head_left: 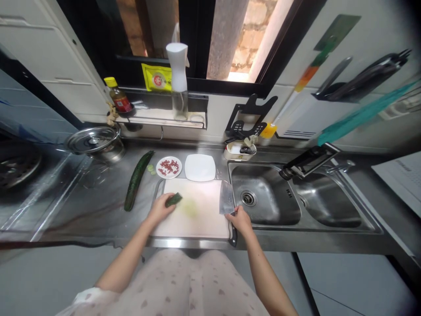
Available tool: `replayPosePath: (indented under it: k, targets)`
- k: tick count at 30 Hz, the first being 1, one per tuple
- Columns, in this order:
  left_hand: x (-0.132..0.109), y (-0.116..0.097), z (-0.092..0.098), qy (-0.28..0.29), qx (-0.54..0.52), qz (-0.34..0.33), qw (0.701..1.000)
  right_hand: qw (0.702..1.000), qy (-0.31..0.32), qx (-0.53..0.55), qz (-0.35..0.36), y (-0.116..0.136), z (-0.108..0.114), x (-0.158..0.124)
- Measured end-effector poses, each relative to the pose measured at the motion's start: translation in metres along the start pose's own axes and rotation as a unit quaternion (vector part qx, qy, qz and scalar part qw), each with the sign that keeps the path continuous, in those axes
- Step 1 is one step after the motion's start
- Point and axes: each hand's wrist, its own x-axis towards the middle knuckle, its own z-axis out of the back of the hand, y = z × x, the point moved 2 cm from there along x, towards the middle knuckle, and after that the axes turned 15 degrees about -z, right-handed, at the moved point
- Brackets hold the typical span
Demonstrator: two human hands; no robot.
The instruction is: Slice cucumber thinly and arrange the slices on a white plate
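At a cutting board [194,227], the left hand [160,207] clasps a cucumber piece [174,200], likely light, firm, best held mid-length; the right hand [242,220] grips a cleaver [225,197].

Cleaver blade [226,198] is showing smooth metal; cutting board [197,225] is presenting matt, plastic-looking surface; whole cucumber [137,181] is displaying rough skin; larger sink basin [271,199] is reflecting as glossy metal.

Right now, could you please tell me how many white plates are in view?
2: a round plate holding red pieces and, to its right, a squarish plate, both at the far edge of the cutting board.
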Motion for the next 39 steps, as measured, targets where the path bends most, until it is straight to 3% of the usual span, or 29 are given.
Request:
replayPosePath:
  k: [9,18,25,39]
  targets:
    - [0.004,-0.018,-0.021,0.074,0.043,-0.066,0.994,0.998,-0.001,0.061,0.012,0.009,0.006,-0.012]
    - [0.002,-0.021,-0.021,0.062,0.068,-0.095,0.991,0.996,0.000,0.076,0.038,0.018,0.002,-0.016]
    - [0.001,-0.030,-0.022,0.035,0.063,-0.142,0.987,0.995,0.027,0.028,0.089,0.029,-0.009,-0.028]
    - [-0.007,-0.026,-0.032,0.021,0.137,-0.198,0.971,0.965,0.029,-0.179,0.187,0.070,-0.027,-0.089]
